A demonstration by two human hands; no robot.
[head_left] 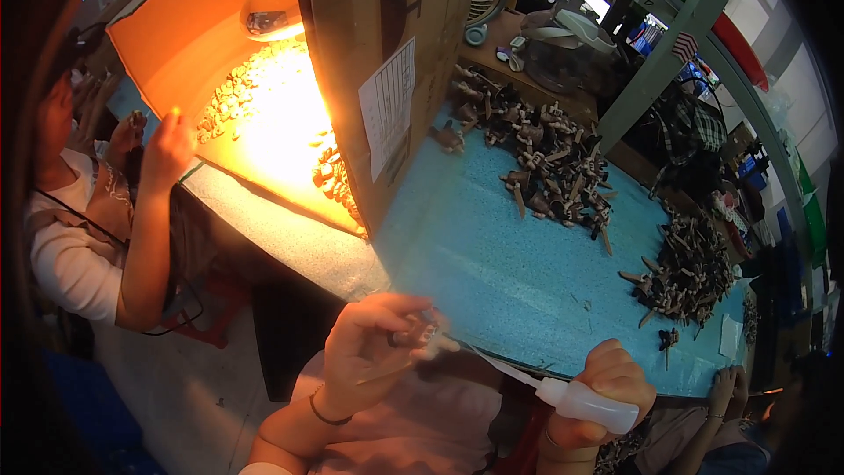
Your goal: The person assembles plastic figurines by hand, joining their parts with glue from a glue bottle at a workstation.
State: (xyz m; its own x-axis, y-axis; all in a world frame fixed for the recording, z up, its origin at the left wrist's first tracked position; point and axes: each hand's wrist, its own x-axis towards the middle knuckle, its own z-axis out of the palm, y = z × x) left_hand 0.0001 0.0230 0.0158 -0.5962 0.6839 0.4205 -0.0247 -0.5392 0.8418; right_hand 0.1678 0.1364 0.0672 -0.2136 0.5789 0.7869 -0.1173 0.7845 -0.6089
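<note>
My left hand (369,347) pinches a small brown wooden piece (420,332) between its fingertips, just off the near edge of the blue table (492,273). My right hand (607,391) is closed around a small white squeeze bottle (587,403). The bottle's long thin nozzle (505,368) points left and reaches almost to the wooden piece. Both hands hover over my lap, in front of the table edge.
Two heaps of brown wooden pieces lie on the table, one at the back (545,158) and one at the right (686,268). A cardboard box (387,62) with a lit heat lamp (268,4) stands at the left. A co-worker's hand (167,149) reaches toward it.
</note>
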